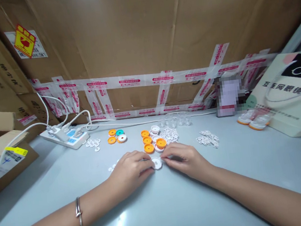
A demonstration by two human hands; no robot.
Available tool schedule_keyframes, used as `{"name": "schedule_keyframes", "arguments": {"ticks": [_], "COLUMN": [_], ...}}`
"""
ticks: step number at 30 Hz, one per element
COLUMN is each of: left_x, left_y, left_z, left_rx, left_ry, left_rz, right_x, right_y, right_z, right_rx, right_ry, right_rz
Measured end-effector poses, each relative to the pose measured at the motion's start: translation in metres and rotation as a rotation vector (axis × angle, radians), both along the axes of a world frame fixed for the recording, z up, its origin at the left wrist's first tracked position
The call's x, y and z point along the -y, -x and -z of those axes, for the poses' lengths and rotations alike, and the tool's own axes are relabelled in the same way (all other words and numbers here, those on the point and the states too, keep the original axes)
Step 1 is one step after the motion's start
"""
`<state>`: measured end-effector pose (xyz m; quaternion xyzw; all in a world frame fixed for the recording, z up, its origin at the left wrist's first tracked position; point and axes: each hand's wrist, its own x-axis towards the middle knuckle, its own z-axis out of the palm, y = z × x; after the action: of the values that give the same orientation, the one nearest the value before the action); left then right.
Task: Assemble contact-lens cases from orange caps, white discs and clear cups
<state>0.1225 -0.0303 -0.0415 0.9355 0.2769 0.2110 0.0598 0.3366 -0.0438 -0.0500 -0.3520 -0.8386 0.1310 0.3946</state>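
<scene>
My left hand grips the left edge of a white round disc with a hole in its middle, low over the table. My right hand is closed in a pinch at the disc's right edge; what its fingertips hold, if anything, is too small to tell. Just beyond my hands stand several orange round caps and white round caps, with one orange cap resting on a white one. Small white pieces lie partly hidden behind my left hand.
White openwork pieces and clear plastic parts lie behind the caps, more openwork pieces to the right. Further left are finished-looking discs, small white parts and a power strip. A phone leans at the back; a paper bag stands right.
</scene>
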Motion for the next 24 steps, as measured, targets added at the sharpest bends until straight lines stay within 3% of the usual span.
{"name": "schedule_keyframes", "arguments": {"ticks": [15, 24], "left_x": [-0.0003, -0.0009], "left_y": [0.0003, 0.001], "left_z": [0.0021, 0.0027], "left_rx": [-0.055, -0.044], "left_ry": [-0.002, -0.005], "left_rz": [-0.023, -0.017], "right_x": [0.0, 0.0], "right_y": [-0.0007, -0.0016], "right_z": [0.004, 0.0019], "right_rx": [0.242, 0.278], "right_ry": [-0.122, -0.081], "right_rz": [-0.063, -0.06]}}
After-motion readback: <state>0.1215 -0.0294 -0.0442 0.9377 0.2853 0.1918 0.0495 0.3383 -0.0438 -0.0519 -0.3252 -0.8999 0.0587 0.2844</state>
